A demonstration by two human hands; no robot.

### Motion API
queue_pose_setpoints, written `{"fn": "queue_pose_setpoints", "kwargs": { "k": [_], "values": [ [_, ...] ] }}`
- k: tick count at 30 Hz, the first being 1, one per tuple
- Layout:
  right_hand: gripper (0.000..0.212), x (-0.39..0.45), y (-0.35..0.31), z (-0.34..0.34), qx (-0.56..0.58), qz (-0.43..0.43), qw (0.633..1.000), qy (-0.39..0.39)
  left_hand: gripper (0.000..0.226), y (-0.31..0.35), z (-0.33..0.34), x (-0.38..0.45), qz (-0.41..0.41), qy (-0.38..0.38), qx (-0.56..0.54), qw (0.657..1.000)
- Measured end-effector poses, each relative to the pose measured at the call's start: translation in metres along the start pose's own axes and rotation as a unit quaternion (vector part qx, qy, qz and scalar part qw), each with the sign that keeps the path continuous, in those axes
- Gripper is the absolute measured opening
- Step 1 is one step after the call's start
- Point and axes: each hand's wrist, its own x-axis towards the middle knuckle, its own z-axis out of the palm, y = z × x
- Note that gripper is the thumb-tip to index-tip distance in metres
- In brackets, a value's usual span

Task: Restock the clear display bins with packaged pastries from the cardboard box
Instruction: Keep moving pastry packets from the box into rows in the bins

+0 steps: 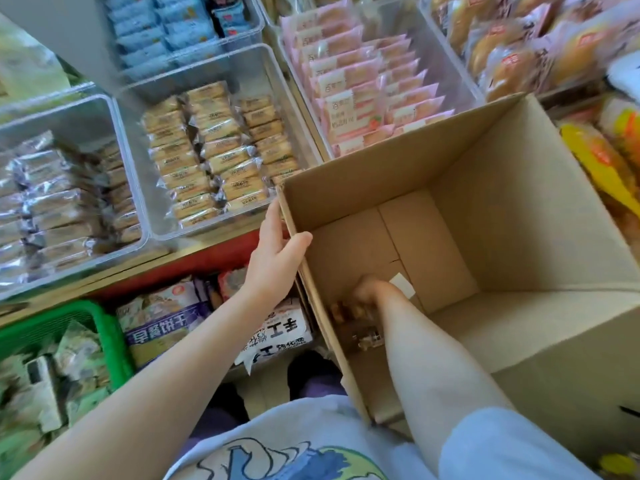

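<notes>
Non-task items, lower shelf and right edge of head view
Green plastic basket (114,327) at lower left, holding loose pale green wrapped packets (78,351), blurred. Just right of it, under a red shelf edge (221,256), a large bag with a purple band and white characters (157,323), and beside that a white bag with black characters (277,336). Dark shoes (311,374) on the floor below the bags. At far right, yellow-wrapped packages (602,161) lie in a pile; labels unreadable
</notes>
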Motion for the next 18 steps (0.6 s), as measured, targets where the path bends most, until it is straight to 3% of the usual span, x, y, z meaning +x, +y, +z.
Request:
{"fn": "queue_pose_setpoints", "kwargs": {
  "k": [3, 6, 9, 12, 15, 18],
  "values": [
    [0.034, -0.032, -0.014, -0.030, 0.111, -0.083, 0.988, 0.061, 0.076, 0.003, -0.002, 0.000, -0.004, -0.016, 0.003, 1.000],
    [0.033, -0.087, -0.030, -0.063, 0.245, -0.205, 0.938, 0.137, 0.079, 0.008, -0.010, 0.000, -0.011, -0.055, 0.009, 0.998],
    [0.034, -0.139, -0.039, -0.076, 0.297, -0.343, 0.880, 0.142, 0.059, 0.020, -0.034, -0.006, 0.012, -0.023, -0.007, 1.000],
    [0.033, -0.181, -0.069, -0.067, 0.331, -0.440, 0.829, 0.094, 0.037, 0.040, -0.078, -0.016, 0.057, 0.016, -0.091, 0.994],
    [0.026, -0.205, -0.134, -0.032, 0.310, -0.472, 0.823, 0.065, 0.041, 0.049, -0.138, -0.024, 0.069, -0.008, -0.198, 0.978],
    [0.028, -0.211, -0.209, 0.021, 0.268, -0.480, 0.832, 0.074, 0.027, 0.031, -0.213, -0.034, 0.113, 0.054, -0.188, 0.974]
  ]
}}
